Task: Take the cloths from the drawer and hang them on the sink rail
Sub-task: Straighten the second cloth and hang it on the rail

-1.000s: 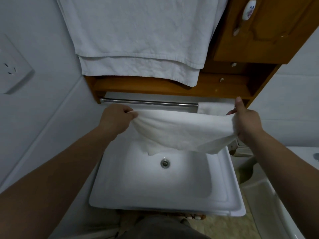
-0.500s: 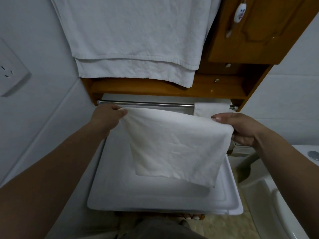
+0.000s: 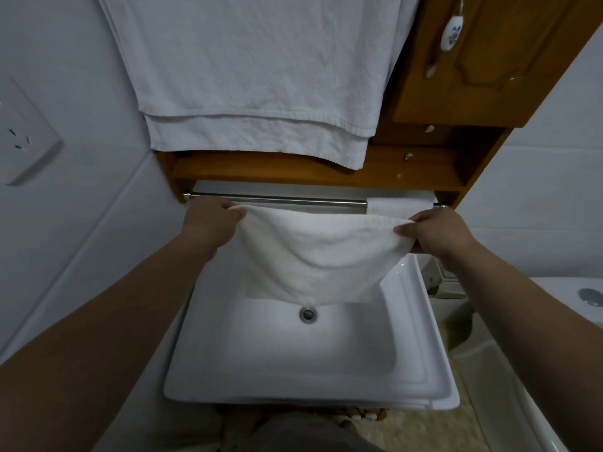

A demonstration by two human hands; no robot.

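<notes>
No words, labels, brand names or numbers can be read anywhere here. The ceramic handle (image 3: 452,32) on the wooden cabinet door (image 3: 509,60) carries a small blue painted pattern, too blurred to make out as writing. The wall socket (image 3: 23,138) shows only its slots, no marking.

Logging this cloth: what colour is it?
Plain white, no pattern; the cloth shows clearly in the head view.
</notes>
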